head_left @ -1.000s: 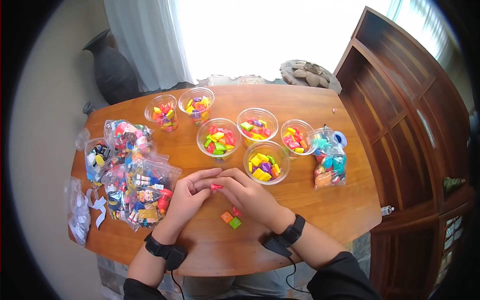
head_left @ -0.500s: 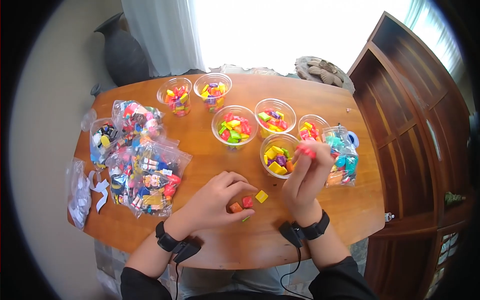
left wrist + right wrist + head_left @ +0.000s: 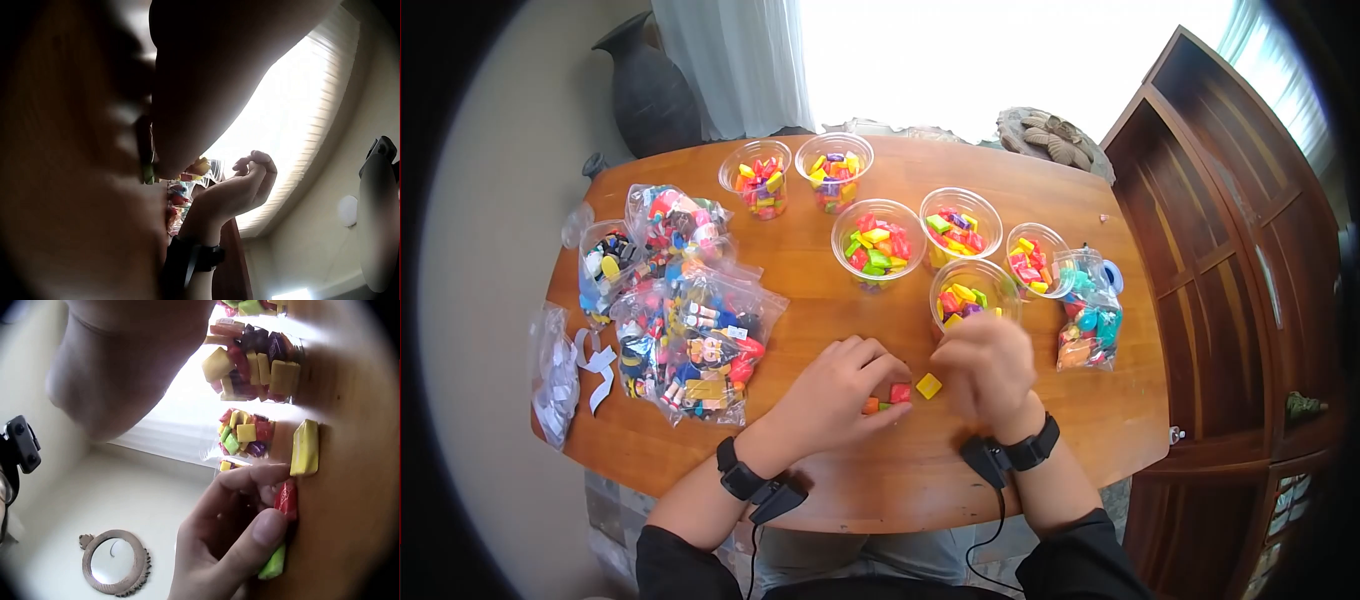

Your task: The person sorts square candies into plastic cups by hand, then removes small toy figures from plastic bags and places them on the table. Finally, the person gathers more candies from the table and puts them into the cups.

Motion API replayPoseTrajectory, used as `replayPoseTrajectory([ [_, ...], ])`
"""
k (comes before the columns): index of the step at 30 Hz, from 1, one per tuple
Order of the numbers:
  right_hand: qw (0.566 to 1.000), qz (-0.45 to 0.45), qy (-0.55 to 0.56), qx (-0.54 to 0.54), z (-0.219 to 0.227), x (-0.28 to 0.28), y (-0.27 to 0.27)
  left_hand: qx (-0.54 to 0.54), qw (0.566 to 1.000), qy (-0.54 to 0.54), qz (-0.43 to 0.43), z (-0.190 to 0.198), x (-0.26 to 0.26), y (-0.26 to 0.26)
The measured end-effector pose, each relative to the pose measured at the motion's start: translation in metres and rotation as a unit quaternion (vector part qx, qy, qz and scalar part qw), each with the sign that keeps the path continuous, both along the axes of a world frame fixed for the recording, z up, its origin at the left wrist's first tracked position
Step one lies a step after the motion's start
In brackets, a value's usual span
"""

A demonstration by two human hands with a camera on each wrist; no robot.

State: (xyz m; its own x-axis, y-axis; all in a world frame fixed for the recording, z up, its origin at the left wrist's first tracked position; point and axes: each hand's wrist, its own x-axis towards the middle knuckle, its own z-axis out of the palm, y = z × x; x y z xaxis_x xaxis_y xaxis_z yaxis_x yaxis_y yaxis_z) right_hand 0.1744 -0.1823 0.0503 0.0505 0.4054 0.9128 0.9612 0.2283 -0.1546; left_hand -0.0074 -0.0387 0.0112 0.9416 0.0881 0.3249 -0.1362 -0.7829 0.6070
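Note:
My left hand (image 3: 840,385) rests low over the table, thumb and forefinger curled around a red wrapped candy (image 3: 287,501). A green candy (image 3: 272,565) and an orange candy (image 3: 870,405) lie by the red one, partly hidden under that hand. Just off its fingertips lies a yellow candy (image 3: 929,386). My right hand (image 3: 988,365) is raised and blurred, in front of the nearest candy cup (image 3: 1006,284). In the left wrist view, the right hand's fingers bend loosely and no candy shows in them.
Several more clear cups of mixed candies, such as one cup (image 3: 837,232) mid-table, stand farther back. Plastic bags of small toys (image 3: 700,345) lie at the left, beside white paper strips (image 3: 600,375). Another toy bag (image 3: 1090,330) lies at the right.
The hands have parted since they worked together on a small red piece. My right hand carried red to the cups, then came down and left, with no red now visible. The left hand has closed on candies.

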Motion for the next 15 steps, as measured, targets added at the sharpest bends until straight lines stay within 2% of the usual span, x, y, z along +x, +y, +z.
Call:
replayPoseTrajectory([
  [2, 0.988, 0.123, -0.010, -0.091, 0.003, -0.017, -0.002, -0.008, 1.000, 0.015, 0.020, 0.006, -0.002, 0.000],
  [5, 0.979, 0.159, -0.001, -0.130, -0.011, -0.028, 0.002, 0.002, 1.000, 0.013, 0.022, 0.005, -0.003, 0.003],
  [9, 0.979, 0.156, 0.011, -0.131, -0.018, -0.030, 0.002, -0.009, 0.999, 0.036, 0.021, 0.008, 0.000, 0.001],
  [11, 0.982, 0.158, 0.021, -0.102, -0.015, -0.033, 0.003, -0.132, 0.989, 0.056, 0.032, 0.005, -0.001, -0.002],
  [12, 0.982, 0.158, 0.022, -0.101, -0.017, -0.034, 0.003, -0.131, 0.989, 0.057, 0.031, 0.004, 0.001, -0.005],
  [14, 0.980, 0.179, 0.046, -0.073, -0.023, -0.037, 0.004, -0.271, 0.962, 0.023, 0.029, 0.005, 0.009, -0.013],
  [15, 0.980, 0.179, 0.045, -0.071, -0.023, -0.036, 0.003, -0.269, 0.963, 0.023, 0.028, -0.001, 0.013, -0.013],
])
